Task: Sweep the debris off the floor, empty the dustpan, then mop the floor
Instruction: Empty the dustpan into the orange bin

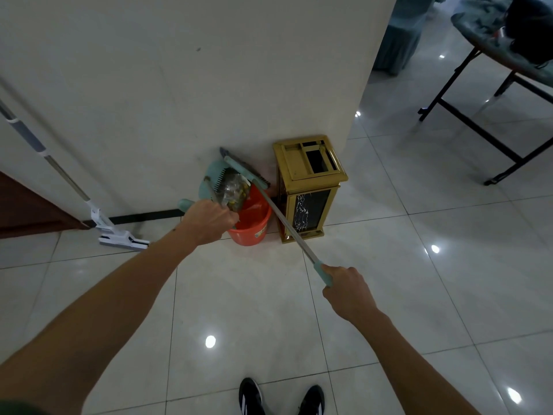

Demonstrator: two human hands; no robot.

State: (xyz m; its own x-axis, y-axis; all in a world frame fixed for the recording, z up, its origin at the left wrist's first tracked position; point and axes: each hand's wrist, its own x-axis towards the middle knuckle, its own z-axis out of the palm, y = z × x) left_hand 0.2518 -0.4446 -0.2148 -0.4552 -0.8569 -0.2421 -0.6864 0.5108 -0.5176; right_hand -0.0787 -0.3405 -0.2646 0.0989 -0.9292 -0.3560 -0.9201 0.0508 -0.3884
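The floor is shiny white tile by a wall. The left hand grips the dustpan over a red bucket. The right hand grips the broom.

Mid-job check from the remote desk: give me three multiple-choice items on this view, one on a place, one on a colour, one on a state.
1. Where is the mop?
A. leaning on the wall, left
B. in the bucket
C. on the table

2. Bucket colour?
A. blue
B. red-orange
C. white

3. The dustpan is
A. flat on the floor
B. tipped over the bucket
C. hanging on the wall

Answers: 1 A, its head rests on the floor by the wall. 2 B, plainly red-orange. 3 B, the left hand holds it tilted, debris above the bucket, while the right hand holds the broom.
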